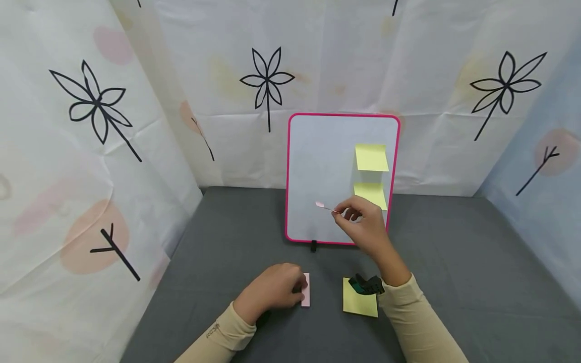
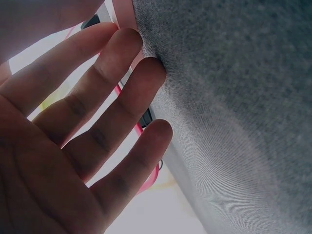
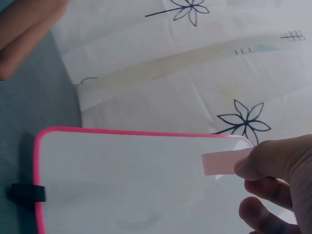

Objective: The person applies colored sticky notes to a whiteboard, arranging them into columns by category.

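Note:
My right hand point(image 1: 360, 222) pinches a small pink sticky note point(image 3: 222, 163) between thumb and forefinger, in front of the whiteboard point(image 1: 317, 166). In the head view the note is seen nearly edge-on, apart from the board's left-middle area. My left hand point(image 1: 277, 287) rests low over the table, its fingertips touching a narrow pad of pink sticky notes point(image 1: 306, 297). The left wrist view shows those fingers point(image 2: 122, 87) fairly straight; the thumb's tip is hidden there. Two yellow sticky notes point(image 1: 371, 158) hang on the board's right side, the lower one partly behind my right hand.
A pad of yellow sticky notes point(image 1: 358, 305) lies on the grey table point(image 1: 236, 227), partly under my right wrist with its dark strap point(image 1: 366, 285). The pink-framed board stands near the back cloth, with a black clip point(image 1: 313, 246) at its lower edge. Patterned cloth point(image 1: 204, 65) surrounds the table.

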`<state>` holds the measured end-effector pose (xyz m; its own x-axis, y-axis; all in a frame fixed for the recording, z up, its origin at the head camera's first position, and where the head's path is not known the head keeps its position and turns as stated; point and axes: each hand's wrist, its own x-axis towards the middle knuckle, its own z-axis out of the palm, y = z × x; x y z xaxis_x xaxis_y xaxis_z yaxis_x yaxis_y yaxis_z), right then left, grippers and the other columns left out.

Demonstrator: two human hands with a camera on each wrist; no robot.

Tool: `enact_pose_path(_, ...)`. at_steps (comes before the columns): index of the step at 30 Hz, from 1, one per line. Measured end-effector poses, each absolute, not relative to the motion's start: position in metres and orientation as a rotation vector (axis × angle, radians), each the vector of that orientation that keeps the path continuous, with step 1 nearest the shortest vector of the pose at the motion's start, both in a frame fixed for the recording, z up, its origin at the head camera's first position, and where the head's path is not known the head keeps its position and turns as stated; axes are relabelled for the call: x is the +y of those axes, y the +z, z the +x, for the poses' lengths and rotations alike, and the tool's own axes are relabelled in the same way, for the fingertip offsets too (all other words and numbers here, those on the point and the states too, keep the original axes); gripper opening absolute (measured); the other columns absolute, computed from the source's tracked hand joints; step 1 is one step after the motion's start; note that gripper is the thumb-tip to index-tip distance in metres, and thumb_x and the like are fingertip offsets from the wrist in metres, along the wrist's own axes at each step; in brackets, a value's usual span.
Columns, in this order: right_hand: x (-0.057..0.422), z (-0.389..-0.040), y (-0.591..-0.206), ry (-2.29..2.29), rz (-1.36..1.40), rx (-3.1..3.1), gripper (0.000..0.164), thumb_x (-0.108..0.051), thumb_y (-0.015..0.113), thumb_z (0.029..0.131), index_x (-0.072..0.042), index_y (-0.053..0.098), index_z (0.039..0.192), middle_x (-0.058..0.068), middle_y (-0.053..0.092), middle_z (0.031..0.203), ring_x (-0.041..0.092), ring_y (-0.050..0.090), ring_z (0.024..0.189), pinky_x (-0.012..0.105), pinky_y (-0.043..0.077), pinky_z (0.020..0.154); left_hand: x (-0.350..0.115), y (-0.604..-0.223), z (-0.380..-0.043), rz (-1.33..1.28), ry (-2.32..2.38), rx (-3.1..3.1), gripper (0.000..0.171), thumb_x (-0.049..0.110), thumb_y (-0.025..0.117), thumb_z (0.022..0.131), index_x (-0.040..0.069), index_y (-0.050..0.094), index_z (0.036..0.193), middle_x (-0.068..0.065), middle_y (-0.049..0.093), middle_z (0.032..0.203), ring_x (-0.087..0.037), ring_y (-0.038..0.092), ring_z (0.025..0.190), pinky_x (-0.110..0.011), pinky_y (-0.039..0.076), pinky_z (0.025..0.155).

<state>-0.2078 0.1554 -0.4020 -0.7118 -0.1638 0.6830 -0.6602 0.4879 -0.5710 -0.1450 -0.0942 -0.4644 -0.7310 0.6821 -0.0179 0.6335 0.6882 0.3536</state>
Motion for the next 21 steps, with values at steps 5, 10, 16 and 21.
enact_pose_path(5, 0.153, -0.218, -0.393, 1.113, 0.607, -2.118, 0.008, 0.002, 0.081, 0.085, -0.004, 0.079, 0.091, 0.008, 0.075, 0.086, 0.017, 0.063, 0.067, 0.033, 0.056, 0.066, -0.095, -0.464, -0.144, 1.080, 0.492, 2.751, 0.007, 0.017, 0.085, 0.088, 0.014, 0.082, 0.094, 0.006, 0.062, 0.076, -0.001, 0.048, 0.068, -0.019, 0.044, 0.063)
enact_pose_path(10, 0.152, -0.226, -0.389, 1.013, 0.535, -2.095, 0.006, 0.002, 0.079, 0.085, -0.002, 0.078, 0.090, 0.012, 0.075, 0.087, 0.023, 0.065, 0.067, 0.044, 0.058, 0.065, -0.094, -0.462, -0.142, 1.054, 0.509, 2.732, 0.010, 0.017, 0.086, 0.089, 0.014, 0.082, 0.097, 0.007, 0.067, 0.081, 0.001, 0.051, 0.071, -0.019, 0.047, 0.066)
enact_pose_path(16, 0.150, -0.235, -0.388, 0.959, 0.447, -2.126, 0.005, -0.001, 0.079, 0.087, -0.001, 0.078, 0.092, 0.014, 0.075, 0.090, 0.028, 0.067, 0.069, 0.046, 0.059, 0.069, -0.093, -0.459, -0.140, 1.041, 0.494, 2.712, 0.009, 0.017, 0.085, 0.089, 0.014, 0.083, 0.098, 0.007, 0.068, 0.083, 0.001, 0.053, 0.074, -0.019, 0.049, 0.069)
enact_pose_path(21, 0.146, -0.241, -0.386, 0.955, 0.418, -2.133, 0.005, -0.003, 0.079, 0.088, -0.001, 0.079, 0.093, 0.014, 0.075, 0.091, 0.029, 0.068, 0.070, 0.045, 0.059, 0.069, -0.095, -0.459, -0.143, 1.057, 0.513, 2.721, 0.008, 0.016, 0.085, 0.088, 0.014, 0.082, 0.096, 0.007, 0.071, 0.085, 0.001, 0.055, 0.075, -0.019, 0.051, 0.072)
